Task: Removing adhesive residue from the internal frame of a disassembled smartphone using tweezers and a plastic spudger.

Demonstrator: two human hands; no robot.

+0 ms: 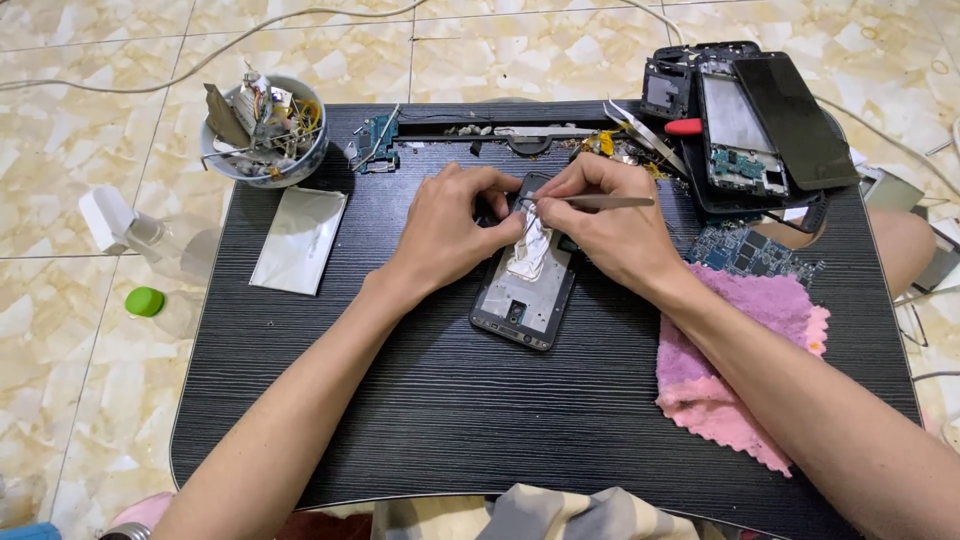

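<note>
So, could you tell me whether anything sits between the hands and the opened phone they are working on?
Nothing visible does. The left hand rests directly on the opened phone, and the right hand brings metal tweezers straight to its upper end.

My one view is the head camera, looking steeply down from the near edge of the black table; close in; far edge and floor visible.

Opened black phone at centre of the dark wood-grain surface, both hands on it, white ceramic bowl of scrap parts far left, silvery flat pouch before it, pink cloth right, stack of dismantled phones far right.
</note>
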